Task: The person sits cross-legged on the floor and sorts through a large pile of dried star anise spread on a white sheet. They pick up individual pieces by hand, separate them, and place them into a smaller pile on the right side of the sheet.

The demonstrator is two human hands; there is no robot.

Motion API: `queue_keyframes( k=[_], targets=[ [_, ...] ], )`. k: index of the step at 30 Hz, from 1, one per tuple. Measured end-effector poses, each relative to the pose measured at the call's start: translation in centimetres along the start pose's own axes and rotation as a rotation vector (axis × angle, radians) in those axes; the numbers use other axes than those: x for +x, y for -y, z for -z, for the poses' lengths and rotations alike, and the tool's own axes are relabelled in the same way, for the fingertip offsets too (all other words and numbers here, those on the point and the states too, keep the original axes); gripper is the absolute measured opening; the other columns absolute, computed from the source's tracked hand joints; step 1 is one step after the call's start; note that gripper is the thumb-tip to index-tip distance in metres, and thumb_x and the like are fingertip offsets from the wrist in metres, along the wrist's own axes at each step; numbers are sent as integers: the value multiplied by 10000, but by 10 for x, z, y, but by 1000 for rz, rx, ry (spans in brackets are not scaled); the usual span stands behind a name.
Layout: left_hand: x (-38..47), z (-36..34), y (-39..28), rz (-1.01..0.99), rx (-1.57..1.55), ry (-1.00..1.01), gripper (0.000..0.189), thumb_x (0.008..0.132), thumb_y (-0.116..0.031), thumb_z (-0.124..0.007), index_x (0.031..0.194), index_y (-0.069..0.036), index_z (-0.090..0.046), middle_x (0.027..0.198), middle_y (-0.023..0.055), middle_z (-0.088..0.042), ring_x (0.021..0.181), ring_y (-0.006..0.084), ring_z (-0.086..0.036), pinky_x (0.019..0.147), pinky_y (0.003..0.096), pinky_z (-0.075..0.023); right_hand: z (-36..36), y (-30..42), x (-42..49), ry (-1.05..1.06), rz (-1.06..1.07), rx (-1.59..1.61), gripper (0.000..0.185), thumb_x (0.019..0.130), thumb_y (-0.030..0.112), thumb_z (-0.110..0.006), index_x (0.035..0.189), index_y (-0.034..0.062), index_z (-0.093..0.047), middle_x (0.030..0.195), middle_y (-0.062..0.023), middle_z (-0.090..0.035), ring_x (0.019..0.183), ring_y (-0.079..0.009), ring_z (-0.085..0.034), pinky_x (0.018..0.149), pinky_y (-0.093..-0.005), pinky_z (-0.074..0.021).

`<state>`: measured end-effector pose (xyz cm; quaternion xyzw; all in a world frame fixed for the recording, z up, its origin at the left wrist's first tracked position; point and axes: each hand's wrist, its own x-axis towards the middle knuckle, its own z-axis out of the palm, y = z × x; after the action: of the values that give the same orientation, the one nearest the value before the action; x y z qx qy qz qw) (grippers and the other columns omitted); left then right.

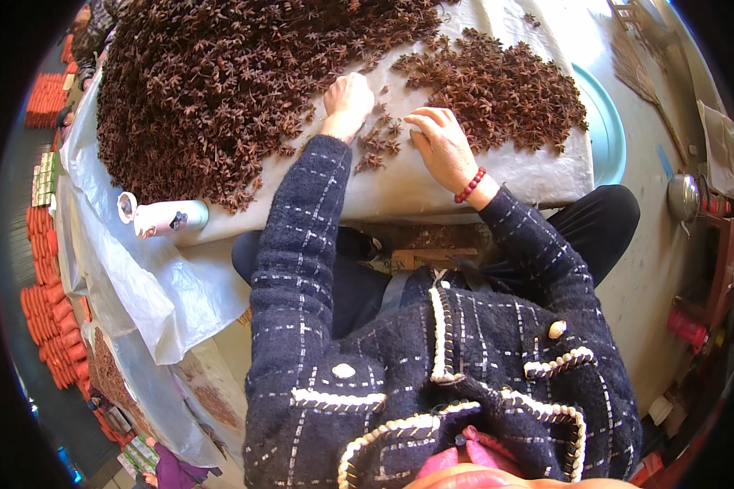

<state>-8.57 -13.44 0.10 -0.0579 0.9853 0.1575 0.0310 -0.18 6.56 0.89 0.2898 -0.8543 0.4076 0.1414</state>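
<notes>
A large heap of star anise (202, 91) covers the left of the cloth-covered table (404, 198). My left hand (350, 101) is curled at the heap's right edge; whether its fingers hold anything is hidden. Just right of it, a few loose star anise pods (380, 140) lie on the pale cloth. My right hand (443, 145), with a red bead bracelet (471, 185) at the wrist, hovers beside these pods with fingers bent; its fingertips show no clear grip. Beyond it, to the right, spreads a smaller pile of star anise (507, 91).
A pale bottle with its lid flipped back (171, 218) lies at the table's left front edge. A turquoise basin (608, 128) sits beside the right edge, with a broom (648, 85) farther right. Plastic sheeting (128, 275) hangs at left. Another person in purple (174, 467) is at lower left.
</notes>
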Motion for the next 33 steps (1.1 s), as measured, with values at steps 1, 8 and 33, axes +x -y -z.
queue_keyframes(
  k=[1,8,33],
  targets=[
    [4,1,1,-21,-7,-15,209,790,-154,-536,831,-51,-714,892,205,-690,838,352,-680,740,435,-535,1,-1,0,-15,-1,9,248,811,27,-608,1057,29,-636,1070,-134,-610,1047,-327,-534,913,-393,-455],
    [-35,19,11,-48,-509,-75,166,845,-168,-599,861,-39,-701,805,65,-697,696,149,-635,648,294,-500,-5,5,5,80,-259,203,288,849,76,-605,1132,25,-609,1062,-143,-620,883,-283,-611,815,-373,-505],
    [-192,-3,22,-269,-421,-170,141,851,-132,-630,934,-30,-683,861,125,-674,778,296,-649,706,365,-505,-11,-2,-28,213,-520,332,163,862,132,-639,953,0,-663,768,-90,-680,591,-133,-626,576,-276,-501]
  ],
)
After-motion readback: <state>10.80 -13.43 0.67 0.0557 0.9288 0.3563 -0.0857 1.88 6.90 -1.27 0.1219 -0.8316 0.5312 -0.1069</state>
